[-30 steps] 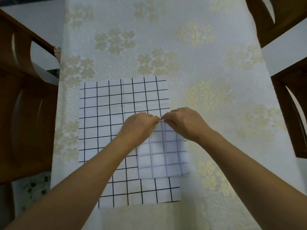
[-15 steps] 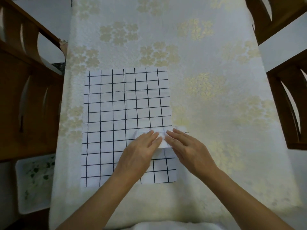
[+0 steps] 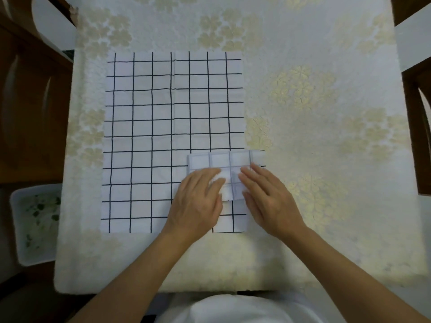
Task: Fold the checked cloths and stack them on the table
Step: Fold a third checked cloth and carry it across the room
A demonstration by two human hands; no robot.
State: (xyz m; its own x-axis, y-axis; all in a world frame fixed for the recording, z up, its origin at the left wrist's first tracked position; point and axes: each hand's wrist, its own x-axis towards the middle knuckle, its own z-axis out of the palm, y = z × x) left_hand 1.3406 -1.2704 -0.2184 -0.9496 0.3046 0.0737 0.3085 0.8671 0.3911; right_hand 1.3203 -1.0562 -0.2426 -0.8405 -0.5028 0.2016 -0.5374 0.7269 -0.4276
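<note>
A table (image 3: pixel 314 264) fills most of the view, draped in a cream tablecloth (image 3: pixel 326 54) with pale gold flower clusters; its near edge sags over the front. On the left half lies 1 large checked cloth (image 3: pixel 163 113), spread flat, white with a black grid. On that cloth's near right corner sits 1 small folded checked cloth (image 3: pixel 224 160), its grid faint and grey, its right edge reaching just past the large cloth onto the tablecloth.

Both hands lie on the folded cloth, palms down. The left hand (image 3: pixel 198 201) has its fingers straight and together, pressing the near left part; it grips nothing. The right hand (image 3: pixel 268 199) is equally flat, fingers spread slightly, pressing the near right part, with nothing pinched or held.

Dark wooden chairs stand at the sides: 1 at the left (image 3: pixel 30 101) and 2 at the right, near (image 3: pixel 417 136) and far (image 3: pixel 405 10). A white tray (image 3: pixel 35 255) with green leaf markings sits low at the near left, beside the table. The person's white garment (image 3: pixel 245 308) shows at the near edge.
</note>
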